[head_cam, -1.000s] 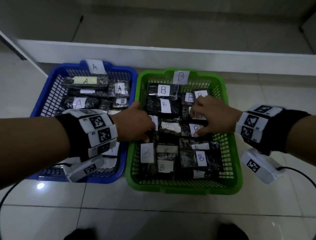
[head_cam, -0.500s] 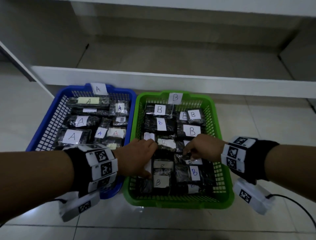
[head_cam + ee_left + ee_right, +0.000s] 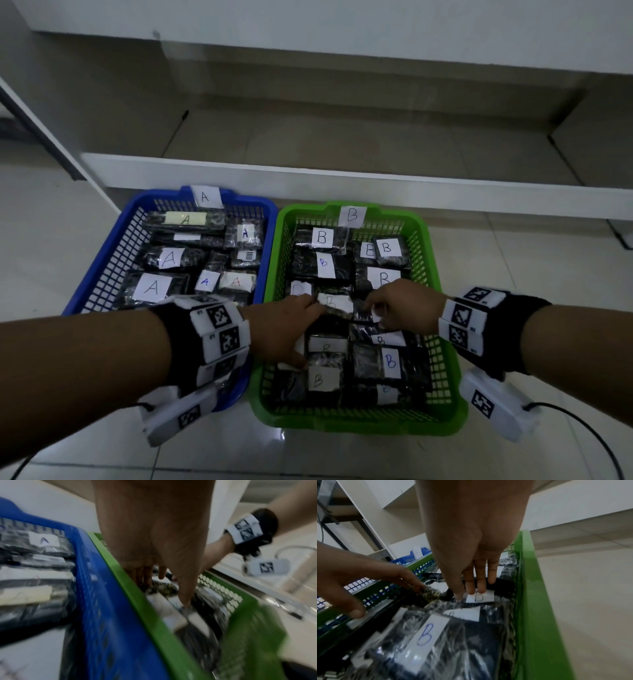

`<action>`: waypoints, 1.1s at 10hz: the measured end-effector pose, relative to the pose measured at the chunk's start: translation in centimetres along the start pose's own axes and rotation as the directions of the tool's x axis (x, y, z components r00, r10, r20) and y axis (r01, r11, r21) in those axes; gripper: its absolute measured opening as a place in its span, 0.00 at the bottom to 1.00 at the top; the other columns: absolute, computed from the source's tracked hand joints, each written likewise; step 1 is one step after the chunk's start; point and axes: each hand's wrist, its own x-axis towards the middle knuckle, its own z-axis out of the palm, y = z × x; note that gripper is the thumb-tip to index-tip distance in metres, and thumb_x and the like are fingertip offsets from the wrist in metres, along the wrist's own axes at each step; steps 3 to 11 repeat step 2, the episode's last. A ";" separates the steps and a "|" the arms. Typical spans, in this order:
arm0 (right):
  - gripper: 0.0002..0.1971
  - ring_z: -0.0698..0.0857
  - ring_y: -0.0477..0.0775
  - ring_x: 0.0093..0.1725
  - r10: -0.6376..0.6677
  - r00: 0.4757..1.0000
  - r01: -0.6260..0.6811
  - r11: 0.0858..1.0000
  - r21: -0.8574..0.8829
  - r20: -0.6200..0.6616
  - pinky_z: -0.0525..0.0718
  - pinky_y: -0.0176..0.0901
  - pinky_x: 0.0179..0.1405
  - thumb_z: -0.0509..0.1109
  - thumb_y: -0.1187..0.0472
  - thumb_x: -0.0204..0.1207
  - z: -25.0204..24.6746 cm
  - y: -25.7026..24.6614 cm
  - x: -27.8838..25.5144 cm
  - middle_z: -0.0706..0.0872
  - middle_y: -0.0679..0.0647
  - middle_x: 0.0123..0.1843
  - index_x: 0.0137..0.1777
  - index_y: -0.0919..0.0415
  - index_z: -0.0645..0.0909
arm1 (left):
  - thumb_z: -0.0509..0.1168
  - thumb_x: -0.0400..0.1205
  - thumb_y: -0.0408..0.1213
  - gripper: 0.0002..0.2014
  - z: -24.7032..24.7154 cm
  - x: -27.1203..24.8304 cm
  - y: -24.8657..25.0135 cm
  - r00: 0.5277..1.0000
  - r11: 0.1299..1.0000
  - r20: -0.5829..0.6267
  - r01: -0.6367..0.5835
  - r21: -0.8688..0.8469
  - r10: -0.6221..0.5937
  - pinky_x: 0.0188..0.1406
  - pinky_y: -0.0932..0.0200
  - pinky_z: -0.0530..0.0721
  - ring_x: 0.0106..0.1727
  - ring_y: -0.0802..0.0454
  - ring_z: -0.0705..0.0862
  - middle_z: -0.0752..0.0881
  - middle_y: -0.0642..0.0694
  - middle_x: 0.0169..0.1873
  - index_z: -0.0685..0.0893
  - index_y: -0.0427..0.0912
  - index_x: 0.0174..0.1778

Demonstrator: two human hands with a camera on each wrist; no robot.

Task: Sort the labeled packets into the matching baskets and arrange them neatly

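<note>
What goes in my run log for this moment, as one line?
phase: tidying | left hand, right hand: on B packets | green basket | sorting: appears done

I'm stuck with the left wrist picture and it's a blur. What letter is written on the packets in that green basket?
Observer: The head view shows B on them, and a B tag on the green basket at its far rim.
Operator: What's the other hand doing? I only see its wrist.
Observer: In the right wrist view, the right hand has straight fingers resting on a packet's B label.
Operator: Is the blue basket tagged too?
Observer: Yes. The head view shows an A tag on the blue basket at its far rim.
</note>
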 end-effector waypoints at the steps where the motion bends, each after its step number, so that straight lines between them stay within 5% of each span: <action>1: 0.16 0.85 0.48 0.49 0.017 0.994 -0.014 1.000 0.024 -0.103 0.82 0.40 0.49 0.69 0.61 0.75 -1.3 0.3 0.5 0.88 0.50 0.51 0.63 0.53 0.82 | 0.66 0.80 0.50 0.29 -2.2 0.6 -0.3 0.998 0.996 -0.032 0.049 -0.078 -0.052 0.62 0.59 0.74 0.65 0.50 0.74 0.73 0.46 0.67 0.67 0.45 0.74; 2: 0.14 0.82 0.45 0.44 0.064 0.985 -0.052 0.996 0.075 -0.160 0.78 0.35 0.44 0.67 0.60 0.76 -2.5 0.5 0.4 0.89 0.51 0.50 0.60 0.52 0.83 | 0.63 0.82 0.46 0.15 -4.2 0.6 -0.9 0.986 0.992 -0.136 0.086 -0.094 -0.098 0.52 0.60 0.77 0.56 0.51 0.80 0.82 0.47 0.57 0.78 0.45 0.63; 11: 0.14 0.82 0.45 0.44 0.064 0.985 -0.052 0.996 0.075 -0.160 0.78 0.35 0.44 0.67 0.60 0.76 -2.5 0.5 0.4 0.89 0.51 0.50 0.60 0.52 0.83 | 0.63 0.82 0.46 0.15 -4.2 0.6 -0.9 0.986 0.992 -0.136 0.086 -0.094 -0.098 0.52 0.60 0.77 0.56 0.51 0.80 0.82 0.47 0.57 0.78 0.45 0.63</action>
